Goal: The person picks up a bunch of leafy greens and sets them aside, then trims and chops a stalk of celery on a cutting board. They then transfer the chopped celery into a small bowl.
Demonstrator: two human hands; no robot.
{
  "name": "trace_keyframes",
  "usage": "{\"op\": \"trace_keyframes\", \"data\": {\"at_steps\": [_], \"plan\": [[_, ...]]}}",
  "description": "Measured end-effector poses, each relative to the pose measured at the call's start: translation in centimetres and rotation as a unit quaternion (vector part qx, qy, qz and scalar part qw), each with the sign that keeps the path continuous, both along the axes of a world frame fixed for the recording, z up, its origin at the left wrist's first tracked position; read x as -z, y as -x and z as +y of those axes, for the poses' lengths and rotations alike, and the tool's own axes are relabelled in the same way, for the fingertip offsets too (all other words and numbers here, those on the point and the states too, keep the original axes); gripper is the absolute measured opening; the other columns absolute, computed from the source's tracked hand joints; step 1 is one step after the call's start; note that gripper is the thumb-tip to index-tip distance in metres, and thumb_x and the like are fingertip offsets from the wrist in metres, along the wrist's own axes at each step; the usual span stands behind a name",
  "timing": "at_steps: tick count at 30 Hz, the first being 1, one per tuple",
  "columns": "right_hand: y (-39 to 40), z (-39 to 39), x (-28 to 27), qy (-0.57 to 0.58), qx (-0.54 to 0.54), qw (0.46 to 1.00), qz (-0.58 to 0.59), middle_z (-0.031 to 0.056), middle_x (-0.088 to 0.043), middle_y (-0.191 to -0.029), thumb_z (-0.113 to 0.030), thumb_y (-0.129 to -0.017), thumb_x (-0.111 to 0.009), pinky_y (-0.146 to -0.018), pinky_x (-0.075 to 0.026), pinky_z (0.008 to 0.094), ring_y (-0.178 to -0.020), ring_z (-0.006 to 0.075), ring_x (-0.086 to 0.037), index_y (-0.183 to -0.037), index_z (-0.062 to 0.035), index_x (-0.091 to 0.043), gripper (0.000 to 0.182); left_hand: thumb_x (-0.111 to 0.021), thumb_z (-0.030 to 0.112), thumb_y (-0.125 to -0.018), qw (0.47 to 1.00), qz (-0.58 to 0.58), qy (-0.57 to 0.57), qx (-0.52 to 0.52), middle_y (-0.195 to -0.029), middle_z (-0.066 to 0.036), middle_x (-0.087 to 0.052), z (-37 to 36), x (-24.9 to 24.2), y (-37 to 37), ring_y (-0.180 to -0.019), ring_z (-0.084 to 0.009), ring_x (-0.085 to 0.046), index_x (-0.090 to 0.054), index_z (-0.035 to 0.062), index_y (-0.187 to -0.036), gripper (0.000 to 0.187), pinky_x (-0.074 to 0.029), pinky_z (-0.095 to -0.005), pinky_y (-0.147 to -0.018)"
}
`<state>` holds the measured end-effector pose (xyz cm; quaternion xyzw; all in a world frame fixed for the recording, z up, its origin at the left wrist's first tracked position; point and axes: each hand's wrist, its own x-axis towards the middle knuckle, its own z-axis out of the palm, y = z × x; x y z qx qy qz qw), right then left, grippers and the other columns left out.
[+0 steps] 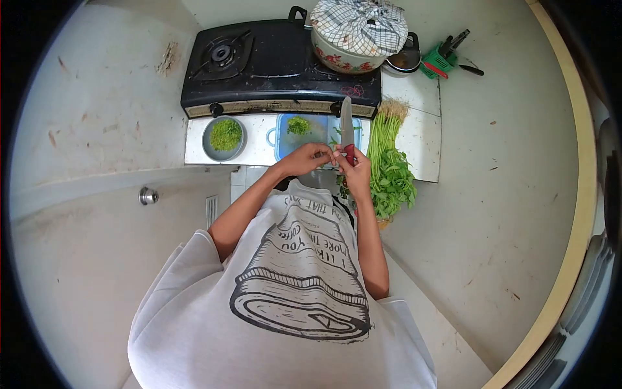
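A knife [347, 123] with a red handle points its blade toward the stove, and my right hand [356, 170] is closed around the handle. My left hand [307, 159] meets it at the fingertips, over the near edge of a blue cutting board [317, 141]; its fingers are pinched, and whatever they hold is too small to name. Chopped green pieces [299, 125] lie on the board, with a few green bits near the blade. Just right of my right hand lies a bundle of leafy green stalks [392, 162], roots toward the wall.
Left of the board stands a grey bowl [224, 138] of chopped greens. Behind is a black gas stove [272, 71] with a cloth-covered pot [353, 55]. A lidded pan [405, 59] and a green basket [438, 63] of utensils sit at the back right.
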<state>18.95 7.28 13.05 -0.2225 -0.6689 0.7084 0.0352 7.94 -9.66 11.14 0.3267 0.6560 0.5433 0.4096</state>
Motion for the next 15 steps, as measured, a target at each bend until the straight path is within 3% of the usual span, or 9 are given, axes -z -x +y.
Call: {"op": "trace_keyframes", "data": {"at_steps": [4,7,10,13,15], "plan": [[0.8,-1.1,0.2,-0.012,0.027,0.999,-0.013,-0.0021,-0.069,-0.08,-0.017,-0.096,-0.076,-0.059,-0.043,0.022,-0.065,0.0038,-0.052,-0.11,-0.0015,-0.074,0.02,-0.061,0.027,-0.105,0.996,0.049,0.052,0.062,-0.106,-0.007,-0.07,-0.6,-1.3,2.6,-0.088,-0.0181,-0.061,-0.075,0.0079,-0.109,0.024,-0.047,-0.033,-0.084],[1.7,-2.2,0.2,-0.019,0.029,0.999,-0.018,-0.0026,-0.066,-0.079,-0.016,-0.096,-0.077,-0.059,-0.042,0.0226,-0.064,0.0044,-0.051,-0.107,-0.0025,-0.073,0.018,-0.062,0.028,-0.105,0.984,0.166,-0.016,0.058,-0.112,-0.01,-0.07,-1.8,0.4,4.2,-0.097,-0.0216,-0.065,-0.074,0.0084,-0.113,0.025,-0.048,-0.0332,-0.091],[2.9,-3.3,1.1,-0.025,0.032,0.999,-0.027,-0.0016,-0.063,-0.084,-0.016,-0.095,-0.078,-0.06,-0.042,0.0235,-0.066,0.0055,-0.052,-0.103,-0.0015,-0.073,0.017,-0.062,0.026,-0.106,0.981,0.185,-0.063,-0.005,-0.115,-0.008,-0.07,-2.7,1.5,5.6,-0.106,-0.0177,-0.065,-0.071,0.007,-0.118,0.025,-0.047,-0.0313,-0.099],[4.9,-5.3,1.7,-0.041,0.013,0.999,0.011,0.0014,-0.057,-0.101,-0.015,-0.094,-0.078,-0.062,-0.043,0.0242,-0.069,0.0071,-0.054,-0.1,0.0018,-0.071,0.019,-0.061,0.023,-0.106,0.983,-0.157,-0.095,0.011,-0.116,-0.006,-0.071,-4.9,3.0,7.9,-0.111,-0.0136,-0.064,-0.068,0.0041,-0.12,0.025,-0.046,-0.0292,-0.102],[6.0,-6.2,2.0,-0.031,0.005,0.999,0.021,0.0017,-0.057,-0.102,-0.014,-0.095,-0.078,-0.062,-0.043,0.0242,-0.07,0.0073,-0.055,-0.1,0.0015,-0.071,0.018,-0.061,0.022,-0.106,0.981,-0.173,-0.083,0.017,-0.115,-0.004,-0.071,-5.9,3.4,8.4,-0.109,-0.012,-0.065,-0.067,0.0024,-0.12,0.024,-0.046,-0.0282,-0.101]]}}
